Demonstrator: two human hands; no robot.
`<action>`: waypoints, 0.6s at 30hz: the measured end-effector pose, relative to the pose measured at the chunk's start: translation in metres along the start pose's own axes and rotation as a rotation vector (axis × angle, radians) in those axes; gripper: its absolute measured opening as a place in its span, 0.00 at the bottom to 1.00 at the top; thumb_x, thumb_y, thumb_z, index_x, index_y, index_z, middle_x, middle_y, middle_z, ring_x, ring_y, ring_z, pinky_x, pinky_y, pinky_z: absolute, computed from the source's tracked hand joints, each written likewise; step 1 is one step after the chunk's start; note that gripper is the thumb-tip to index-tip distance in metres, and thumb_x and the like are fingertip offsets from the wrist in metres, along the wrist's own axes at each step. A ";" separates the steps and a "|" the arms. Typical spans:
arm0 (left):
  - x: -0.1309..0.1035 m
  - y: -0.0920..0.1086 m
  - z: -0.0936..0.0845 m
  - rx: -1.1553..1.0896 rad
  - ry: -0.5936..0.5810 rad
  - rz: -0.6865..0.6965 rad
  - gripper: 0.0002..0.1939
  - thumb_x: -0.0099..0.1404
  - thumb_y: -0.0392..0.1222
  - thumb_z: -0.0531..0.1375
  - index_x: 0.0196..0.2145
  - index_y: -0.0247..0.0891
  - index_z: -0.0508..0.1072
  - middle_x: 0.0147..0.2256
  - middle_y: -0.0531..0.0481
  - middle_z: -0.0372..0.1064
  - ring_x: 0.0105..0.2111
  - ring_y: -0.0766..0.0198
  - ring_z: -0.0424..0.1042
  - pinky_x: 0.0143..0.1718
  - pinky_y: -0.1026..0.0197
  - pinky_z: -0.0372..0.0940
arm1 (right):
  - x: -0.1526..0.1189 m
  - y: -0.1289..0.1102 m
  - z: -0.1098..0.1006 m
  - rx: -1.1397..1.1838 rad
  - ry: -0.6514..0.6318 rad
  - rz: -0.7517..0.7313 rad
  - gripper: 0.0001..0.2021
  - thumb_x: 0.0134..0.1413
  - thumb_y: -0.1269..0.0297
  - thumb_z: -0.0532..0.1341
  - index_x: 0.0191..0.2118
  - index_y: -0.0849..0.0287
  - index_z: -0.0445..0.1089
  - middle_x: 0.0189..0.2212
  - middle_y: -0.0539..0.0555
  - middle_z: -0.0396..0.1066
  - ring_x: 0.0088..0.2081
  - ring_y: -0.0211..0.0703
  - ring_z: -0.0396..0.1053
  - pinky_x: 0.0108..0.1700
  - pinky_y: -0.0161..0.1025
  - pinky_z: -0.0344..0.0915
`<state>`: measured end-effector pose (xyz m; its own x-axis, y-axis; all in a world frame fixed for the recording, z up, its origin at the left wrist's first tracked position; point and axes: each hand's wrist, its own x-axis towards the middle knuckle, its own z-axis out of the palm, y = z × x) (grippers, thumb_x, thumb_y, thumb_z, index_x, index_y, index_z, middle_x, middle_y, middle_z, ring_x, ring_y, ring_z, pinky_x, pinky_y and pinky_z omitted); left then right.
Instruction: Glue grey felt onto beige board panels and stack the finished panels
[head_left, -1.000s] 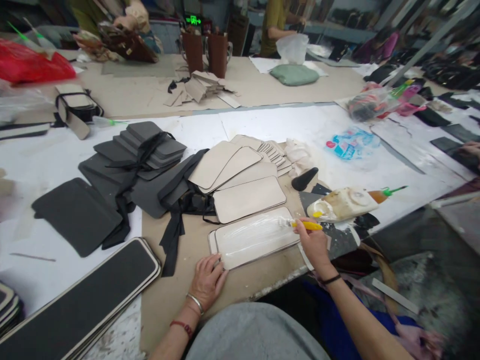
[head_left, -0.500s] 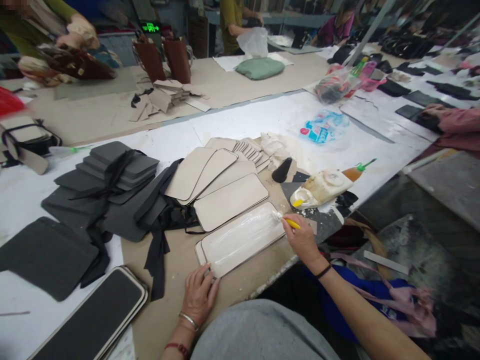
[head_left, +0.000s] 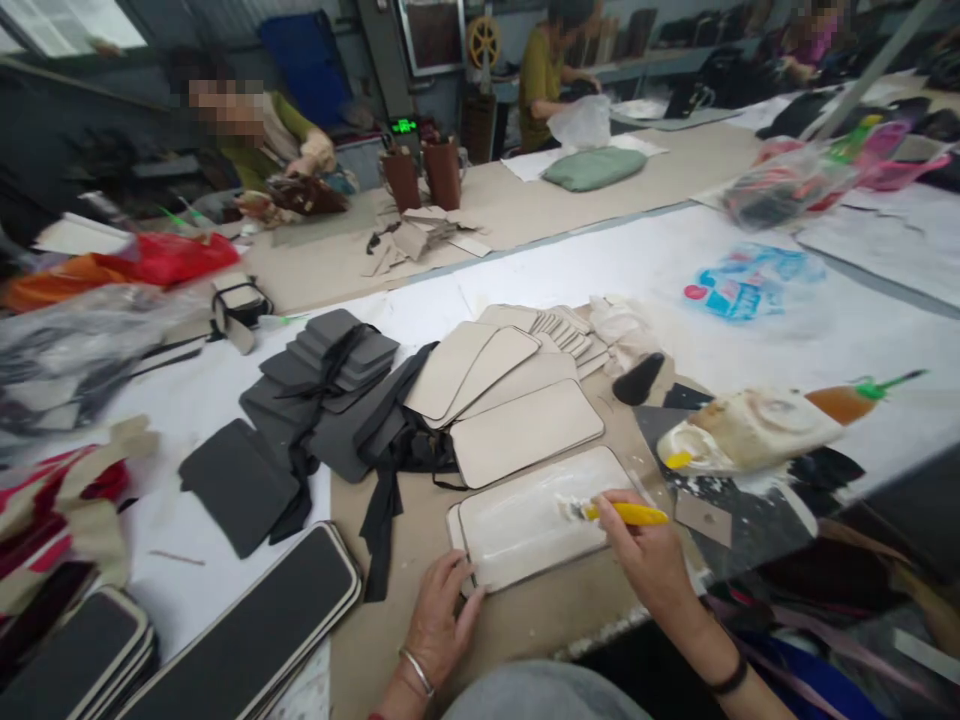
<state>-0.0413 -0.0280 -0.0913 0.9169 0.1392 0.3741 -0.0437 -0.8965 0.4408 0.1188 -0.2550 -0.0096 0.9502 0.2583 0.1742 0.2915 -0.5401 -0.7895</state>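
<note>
Left hand point(head_left: 442, 615) low, its fingers point(head_left: 448, 572) slightly bent, thumb point(head_left: 472, 612) held apart; right hand point(head_left: 651, 552) curled in a pinching grip; right forearm point(head_left: 709, 640) slanting in from the lower right.

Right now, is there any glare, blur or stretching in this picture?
Head view, centre: pale streaks of sheen on the coated panel near the yellow-handled brush, outlines readable though slightly soft; head view, left edge: the clear plastic looks smeared and stretched; head view, upper left: the window is bright against dim surroundings.
</note>
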 end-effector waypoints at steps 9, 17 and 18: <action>0.108 -0.077 -0.026 0.075 0.350 -0.265 0.08 0.62 0.42 0.54 0.39 0.37 0.66 0.37 0.45 0.66 0.40 0.60 0.67 0.43 0.54 0.67 | 0.034 -0.027 0.028 -0.067 -0.131 -0.028 0.17 0.58 0.50 0.46 0.29 0.56 0.63 0.21 0.50 0.66 0.24 0.41 0.65 0.28 0.36 0.61; 0.207 -0.121 -0.002 0.083 0.222 -0.335 0.13 0.54 0.39 0.60 0.39 0.36 0.68 0.42 0.42 0.66 0.45 0.54 0.66 0.47 0.50 0.63 | 0.064 -0.054 0.061 -0.006 -0.171 -0.095 0.14 0.59 0.52 0.46 0.34 0.53 0.62 0.18 0.47 0.64 0.19 0.38 0.64 0.23 0.32 0.62; 0.216 -0.127 -0.003 0.131 0.207 -0.370 0.17 0.53 0.41 0.62 0.42 0.36 0.68 0.46 0.39 0.65 0.48 0.51 0.63 0.49 0.47 0.61 | 0.064 -0.049 0.063 -0.011 -0.175 -0.122 0.14 0.59 0.51 0.46 0.35 0.53 0.63 0.19 0.48 0.65 0.20 0.39 0.65 0.24 0.32 0.63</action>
<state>0.1612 0.1167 -0.0642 0.7620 0.5303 0.3718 0.3353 -0.8142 0.4740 0.1584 -0.1616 0.0033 0.8745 0.4569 0.1624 0.4052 -0.5046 -0.7623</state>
